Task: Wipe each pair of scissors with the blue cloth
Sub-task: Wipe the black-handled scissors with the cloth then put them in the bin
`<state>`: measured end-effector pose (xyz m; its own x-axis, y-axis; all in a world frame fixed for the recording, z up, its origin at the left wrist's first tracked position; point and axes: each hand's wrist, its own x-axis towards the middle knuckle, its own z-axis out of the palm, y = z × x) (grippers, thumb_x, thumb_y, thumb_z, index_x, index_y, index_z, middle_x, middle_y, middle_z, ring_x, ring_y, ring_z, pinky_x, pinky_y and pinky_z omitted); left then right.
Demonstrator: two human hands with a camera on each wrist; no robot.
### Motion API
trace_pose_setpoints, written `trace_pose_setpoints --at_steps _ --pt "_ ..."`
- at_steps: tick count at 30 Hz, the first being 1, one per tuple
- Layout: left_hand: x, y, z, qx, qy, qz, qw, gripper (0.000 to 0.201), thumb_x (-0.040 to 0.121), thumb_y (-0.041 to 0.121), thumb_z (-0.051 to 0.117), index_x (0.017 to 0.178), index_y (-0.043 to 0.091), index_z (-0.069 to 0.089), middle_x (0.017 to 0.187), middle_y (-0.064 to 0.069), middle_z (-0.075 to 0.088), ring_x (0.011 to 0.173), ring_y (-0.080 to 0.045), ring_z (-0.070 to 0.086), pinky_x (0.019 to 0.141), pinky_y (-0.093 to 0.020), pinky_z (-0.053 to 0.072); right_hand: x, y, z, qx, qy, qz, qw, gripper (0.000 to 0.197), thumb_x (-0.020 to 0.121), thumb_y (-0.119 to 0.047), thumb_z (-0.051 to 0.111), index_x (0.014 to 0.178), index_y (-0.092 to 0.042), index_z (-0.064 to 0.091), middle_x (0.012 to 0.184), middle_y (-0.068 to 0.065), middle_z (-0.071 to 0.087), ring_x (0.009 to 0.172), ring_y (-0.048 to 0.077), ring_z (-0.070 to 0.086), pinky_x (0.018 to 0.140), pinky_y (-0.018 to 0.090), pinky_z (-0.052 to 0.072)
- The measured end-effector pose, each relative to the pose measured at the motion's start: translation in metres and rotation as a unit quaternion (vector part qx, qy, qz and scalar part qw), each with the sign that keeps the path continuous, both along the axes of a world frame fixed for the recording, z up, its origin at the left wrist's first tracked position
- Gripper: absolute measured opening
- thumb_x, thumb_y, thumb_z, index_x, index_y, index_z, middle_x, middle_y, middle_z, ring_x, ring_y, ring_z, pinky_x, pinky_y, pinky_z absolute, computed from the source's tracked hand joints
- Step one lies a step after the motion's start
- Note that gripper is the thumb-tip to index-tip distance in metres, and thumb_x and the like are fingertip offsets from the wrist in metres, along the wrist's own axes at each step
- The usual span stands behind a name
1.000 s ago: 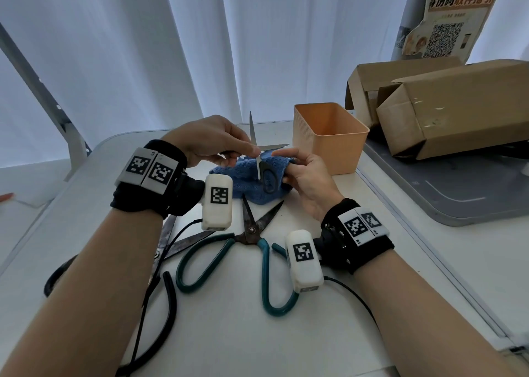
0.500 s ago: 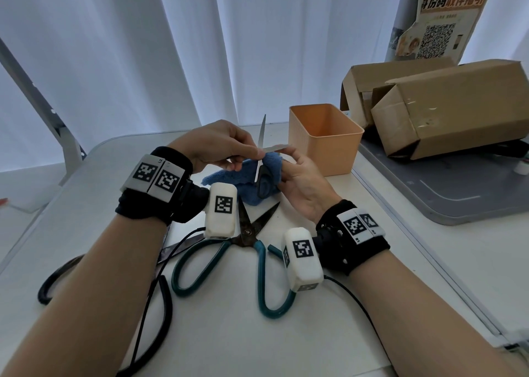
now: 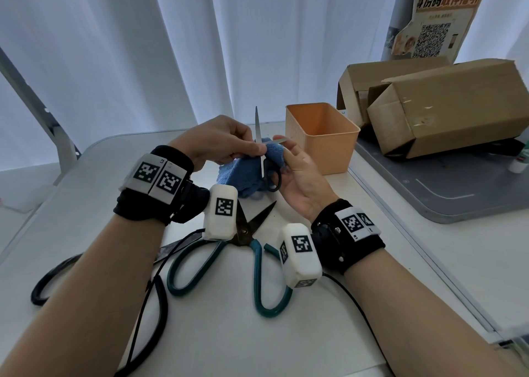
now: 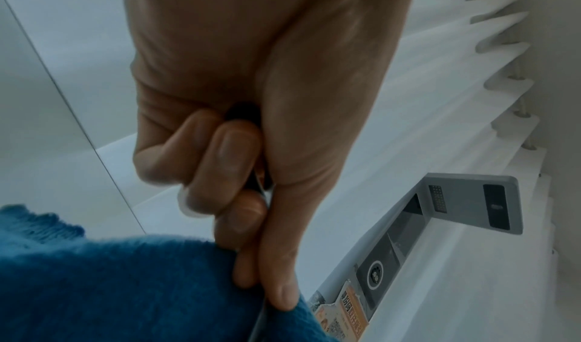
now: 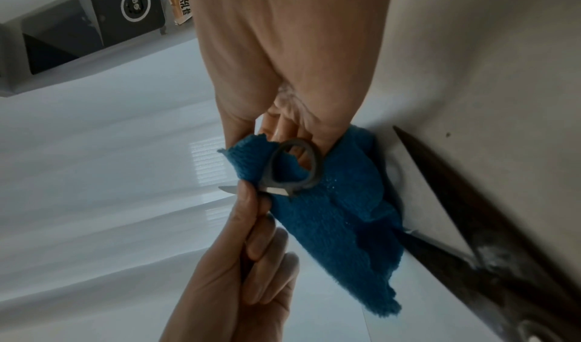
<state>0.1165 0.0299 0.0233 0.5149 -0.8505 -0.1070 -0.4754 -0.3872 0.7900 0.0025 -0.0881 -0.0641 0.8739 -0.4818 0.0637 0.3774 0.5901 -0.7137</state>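
Up a bit vs. 1 s ago: small black-handled steel scissors, pinched by left hand at centre frame; right hand grips fuzzy blue cloth; orange poster w/ QR code, upper right.

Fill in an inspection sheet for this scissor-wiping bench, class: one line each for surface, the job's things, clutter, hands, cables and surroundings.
Surface: white table, bare in front.
Job's things: small black-handled scissors held up with blades open; blue cloth bunched against them; teal-handled scissors lying open on the table; black-handled scissors lying partly under the left forearm.
Clutter: orange bin, cardboard boxes on a grey tray.
Hands: left hand pinches the small scissors; right hand holds the cloth against the scissors.
Cables: black cable trailing from each wrist camera across the table.
Surroundings: white curtain, poster with a QR code.
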Motion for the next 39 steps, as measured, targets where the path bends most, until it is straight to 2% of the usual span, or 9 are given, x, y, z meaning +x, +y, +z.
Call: trace_pose_setpoints --at_steps 8,14,16,18,20,23,30,35,39 --pt "-0.007 -0.008 -0.010 0.019 -0.027 -0.006 0.999 0.037 0.086 0.021 0.077 0.063 0.010 0.051 0.050 -0.001 0.040 0.045 -0.014 0.030 0.044 -0.021 0.024 0.009 -0.002 -0.007 -0.001 0.064 -0.045 0.997 0.007 0.100 -0.009 0.049 0.098 -0.015 0.052 0.101 0.014 0.061 0.085 0.020 0.059 0.079 0.032 0.053" --pt "-0.005 -0.008 -0.010 0.012 -0.023 0.008 1.000 0.038 0.087 0.022 0.076 0.062 0.011 0.049 0.051 -0.001 0.040 0.044 -0.012 0.030 0.042 -0.019 0.026 0.008 -0.002 -0.007 0.024 0.039 -0.021 0.999 0.008 0.100 -0.009 0.047 0.105 -0.012 0.052 0.118 0.022 0.058 0.103 0.028 0.057 0.101 0.042 0.045" --pt "-0.006 -0.008 -0.010 0.016 -0.020 0.001 1.000 0.036 0.087 0.021 0.075 0.064 0.010 0.050 0.050 -0.001 0.039 0.045 -0.012 0.030 0.042 -0.019 0.025 0.008 -0.001 -0.006 0.022 0.046 -0.027 0.998 0.008 0.100 -0.009 0.048 0.104 -0.012 0.052 0.114 0.021 0.059 0.101 0.027 0.058 0.104 0.044 0.043" --pt "-0.006 -0.008 -0.010 0.025 -0.027 -0.007 0.999 0.033 0.087 0.021 0.075 0.066 0.009 0.052 0.050 -0.001 0.040 0.046 -0.014 0.031 0.043 -0.020 0.026 0.009 -0.001 -0.006 0.018 0.051 -0.039 0.998 0.007 0.099 -0.007 0.049 0.100 -0.013 0.053 0.105 0.017 0.061 0.091 0.023 0.060 0.097 0.038 0.047" --pt "-0.007 -0.009 -0.010 0.031 -0.036 -0.007 0.999 0.032 0.087 0.021 0.076 0.068 0.008 0.054 0.051 -0.002 0.041 0.048 -0.015 0.032 0.042 -0.020 0.026 0.009 -0.002 -0.006 0.019 0.055 -0.048 0.997 0.010 0.099 -0.005 0.049 0.095 -0.013 0.053 0.097 0.013 0.063 0.083 0.019 0.061 0.081 0.029 0.053" --pt "-0.007 -0.009 -0.009 0.035 -0.045 -0.003 0.998 0.026 0.086 0.020 0.076 0.074 0.006 0.058 0.055 -0.004 0.043 0.048 -0.014 0.034 0.042 -0.018 0.028 0.007 -0.003 -0.005 0.033 0.045 -0.040 0.998 0.010 0.099 -0.005 0.049 0.096 -0.014 0.053 0.096 0.013 0.064 0.081 0.019 0.062 0.066 0.023 0.057" --pt "-0.001 -0.001 0.000 0.020 -0.053 -0.003 0.998 0.019 0.085 0.018 0.076 0.088 0.002 0.068 0.060 0.000 0.054 0.052 -0.011 0.044 0.049 -0.018 0.037 0.003 0.000 -0.001 0.002 0.046 -0.022 0.999 0.013 0.095 -0.007 0.058 0.101 -0.015 0.050 0.073 0.002 0.069 0.060 0.008 0.064 0.058 0.018 0.052" --pt "0.001 -0.001 0.000 0.011 -0.069 0.003 0.998 0.013 0.087 0.016 0.074 0.090 0.004 0.072 0.068 -0.003 0.066 0.060 -0.012 0.057 0.056 -0.017 0.047 0.003 0.001 -0.001 -0.003 0.042 -0.040 0.998 0.022 0.094 -0.003 0.059 0.111 -0.013 0.049 0.080 0.005 0.066 0.058 0.008 0.063 0.055 0.018 0.052" --pt "-0.003 -0.002 0.000 0.011 -0.084 0.007 0.996 0.011 0.086 0.010 0.072 0.085 0.000 0.070 0.064 -0.003 0.063 0.052 -0.009 0.050 0.049 -0.014 0.041 0.002 0.002 -0.001 -0.025 0.044 -0.037 0.998 0.014 0.095 -0.006 0.058 0.104 -0.017 0.055 0.086 0.004 0.066 0.064 0.007 0.065 0.058 0.018 0.051"
